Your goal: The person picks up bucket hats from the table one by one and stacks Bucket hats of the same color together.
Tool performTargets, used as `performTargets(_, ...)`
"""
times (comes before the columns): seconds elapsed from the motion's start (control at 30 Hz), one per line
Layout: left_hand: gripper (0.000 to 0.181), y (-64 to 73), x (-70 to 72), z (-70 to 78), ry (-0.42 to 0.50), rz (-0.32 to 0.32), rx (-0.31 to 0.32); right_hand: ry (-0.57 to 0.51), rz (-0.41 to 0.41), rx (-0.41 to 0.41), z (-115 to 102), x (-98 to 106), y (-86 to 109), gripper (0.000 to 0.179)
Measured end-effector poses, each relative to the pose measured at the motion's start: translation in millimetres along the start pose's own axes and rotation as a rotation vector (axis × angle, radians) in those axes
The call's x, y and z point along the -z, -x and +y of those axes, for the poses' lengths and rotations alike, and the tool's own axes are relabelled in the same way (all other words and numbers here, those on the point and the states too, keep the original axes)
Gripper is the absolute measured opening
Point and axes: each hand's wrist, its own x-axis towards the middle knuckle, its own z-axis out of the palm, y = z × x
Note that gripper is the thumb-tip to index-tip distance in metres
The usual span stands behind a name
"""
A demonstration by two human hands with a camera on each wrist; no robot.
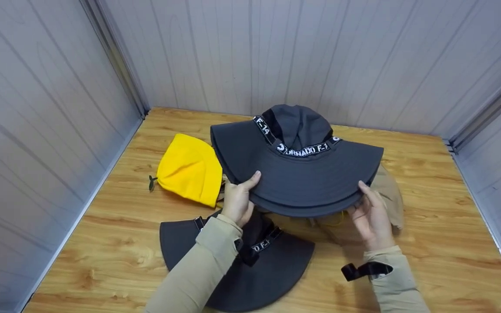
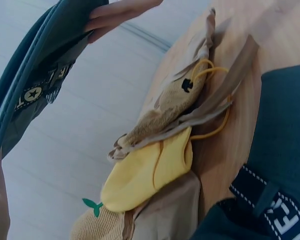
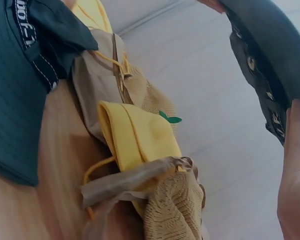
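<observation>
Clearly, both hands (image 1: 238, 202) (image 1: 372, 217) hold a grey hat (image 1: 305, 178) lettered "F-14", "TORNADO"

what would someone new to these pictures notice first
Probably the dark grey hat with white lettering on its band, held at the brim by the left grip and right grip near the middle of the head view. Next, the bright yellow hat left of it, with a green sprout at its tip. Another dark hat lies nearer the person on the wooden table.
</observation>
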Motion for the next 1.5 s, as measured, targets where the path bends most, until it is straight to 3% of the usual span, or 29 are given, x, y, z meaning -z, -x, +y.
performTargets(0.17, 0.056, 3.4, 7.6, 2.5, -0.007, -0.021, 0.017, 0.022, 0.1, -0.009, -9, -5, -2.5, 0.015)
performTargets(0.4, 0.048, 6.4, 14.6, 7.1, -0.019, -0.046, 0.048, 0.259, 0.174, -0.023, -16, -19, -11.9, 0.061)
performTargets(0.53, 0.048, 7.0, 17.9, 8.8, -0.024, -0.05, 0.065, 0.363, 0.207, -0.009, -18, -21, -14.5, 0.069)
performTargets(0.73, 0.048, 8.9, 22.9, 7.9, -0.053, -0.032, 0.103, 0.508, 0.261, 0.104, -10, -21, -13.8, 0.069)
performTargets(0.93, 0.041, 10.5, 29.1, 9.3, -0.09, -0.019, 0.071, 0.576, 0.289, 0.238, -2, -19, -12.0, 0.057)
performTargets(1.07, 0.037, 10.3, 38.9, 16.1, -0.123, 0.013, 0.052, 0.595, 0.285, 0.28, 3, -16, -8.6, 0.046)
performTargets(1.3, 0.045, 10.1, 64.1, 36.7, -0.255, 0.119, 0.032, 0.707, 0.296, 0.227, 14, -8, 1.0, 0.043)
performTargets(1.5, 0.031, 12.8, 75.1, 51.8, -0.418, 0.163, -0.036, 0.771, 0.279, 0.168, 19, -2, 2.5, 0.042)
